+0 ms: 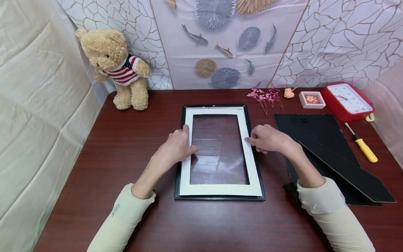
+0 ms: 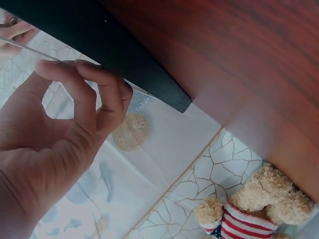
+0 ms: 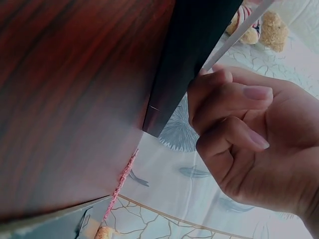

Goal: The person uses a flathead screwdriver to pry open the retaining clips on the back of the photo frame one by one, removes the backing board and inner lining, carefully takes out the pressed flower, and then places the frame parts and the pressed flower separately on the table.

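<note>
A black picture frame (image 1: 220, 198) lies on the table with a white mat (image 1: 217, 190) inside its border. A shiny clear sheet (image 1: 217, 154) shows through the mat's opening. At the mat's left side, my left hand (image 1: 176, 145) pinches its edge, thumb reaching over the inner border. My right hand (image 1: 269, 138) holds the opposite edge between thumb and bent fingers. In the right wrist view the mat's thin edge (image 3: 239, 35) stands a little above the black frame (image 3: 184, 55). The left wrist view shows curled fingers (image 2: 84, 94) beside the frame.
A black backing board (image 1: 318, 129) with its easel leg lies at right, near a yellow screwdriver (image 1: 365, 148). Behind are pink dried flowers (image 1: 266, 96), a small white box (image 1: 311, 100) and a red clock (image 1: 347, 99). A teddy bear (image 1: 122, 70) sits back left.
</note>
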Demonstrator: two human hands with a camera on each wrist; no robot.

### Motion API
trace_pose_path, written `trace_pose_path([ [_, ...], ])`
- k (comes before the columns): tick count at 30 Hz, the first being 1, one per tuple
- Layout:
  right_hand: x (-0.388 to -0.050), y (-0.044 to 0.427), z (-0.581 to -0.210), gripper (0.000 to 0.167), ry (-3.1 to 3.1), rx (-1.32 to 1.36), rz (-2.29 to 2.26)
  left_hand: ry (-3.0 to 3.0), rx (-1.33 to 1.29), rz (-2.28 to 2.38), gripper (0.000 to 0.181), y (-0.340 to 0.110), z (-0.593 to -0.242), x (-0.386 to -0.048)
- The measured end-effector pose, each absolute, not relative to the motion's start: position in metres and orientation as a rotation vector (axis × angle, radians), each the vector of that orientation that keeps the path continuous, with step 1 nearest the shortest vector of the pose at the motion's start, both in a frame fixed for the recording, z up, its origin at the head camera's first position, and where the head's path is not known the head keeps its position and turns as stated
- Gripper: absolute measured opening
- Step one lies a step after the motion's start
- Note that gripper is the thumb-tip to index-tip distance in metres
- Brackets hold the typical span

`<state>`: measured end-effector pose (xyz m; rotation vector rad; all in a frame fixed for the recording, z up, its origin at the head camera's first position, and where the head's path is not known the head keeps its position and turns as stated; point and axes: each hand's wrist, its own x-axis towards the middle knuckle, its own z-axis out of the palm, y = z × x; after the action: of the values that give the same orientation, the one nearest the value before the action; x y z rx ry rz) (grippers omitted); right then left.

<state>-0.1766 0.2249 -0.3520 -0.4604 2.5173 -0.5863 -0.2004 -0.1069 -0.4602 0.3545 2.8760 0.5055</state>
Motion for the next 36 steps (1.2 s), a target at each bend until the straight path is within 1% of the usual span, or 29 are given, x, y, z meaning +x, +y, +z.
trace_pose_path([
  [5, -0.178, 0.227, -0.352, 0.037, 2.456, -0.470, -0.670, 2.850, 0.340, 0.502, 0.085, -0.109, -0.459, -0.200],
  [8, -0.178, 0.233, -0.352, 0.037, 2.369, -0.442, -0.803, 2.866, 0.352, 0.519, 0.076, -0.109, -0.459, -0.195],
  [11, -0.177, 0.239, -0.355, 0.034, 2.285, -0.408, -0.922, 2.886, 0.373, 0.514, 0.062, -0.105, -0.444, -0.183],
  [14, -0.177, 0.243, -0.357, 0.032, 2.259, -0.404, -0.965, 2.877, 0.379, 0.499, 0.052, -0.097, -0.415, -0.165],
  [16, -0.177, 0.243, -0.356, 0.030, 2.275, -0.403, -0.959, 2.878, 0.378, 0.505, 0.052, -0.094, -0.398, -0.155],
  [18, -0.177, 0.241, -0.355, 0.029, 2.299, -0.412, -0.942, 2.894, 0.394, 0.507, 0.051, -0.093, -0.394, -0.150],
  [20, -0.177, 0.240, -0.353, 0.027, 2.315, -0.428, -0.923, 2.929, 0.415, 0.527, 0.046, -0.094, -0.394, -0.148],
  [24, -0.175, 0.241, -0.345, 0.022, 2.350, -0.446, -0.897, 3.035, 0.532, 0.584, 0.028, -0.096, -0.409, -0.152],
  [26, -0.174, 0.244, -0.341, 0.020, 2.373, -0.441, -0.890, 3.066, 0.599, 0.619, 0.024, -0.096, -0.417, -0.156],
  [28, -0.173, 0.248, -0.338, 0.018, 2.401, -0.424, -0.874, 3.056, 0.651, 0.665, 0.023, -0.095, -0.421, -0.160],
  [31, -0.173, 0.256, -0.332, 0.019, 2.446, -0.412, -0.833, 3.029, 0.733, 0.698, 0.029, -0.092, -0.430, -0.166],
  [36, -0.169, 0.272, -0.322, 0.018, 2.551, -0.434, -0.722, 2.957, 0.863, 0.776, 0.035, -0.079, -0.430, -0.171],
])
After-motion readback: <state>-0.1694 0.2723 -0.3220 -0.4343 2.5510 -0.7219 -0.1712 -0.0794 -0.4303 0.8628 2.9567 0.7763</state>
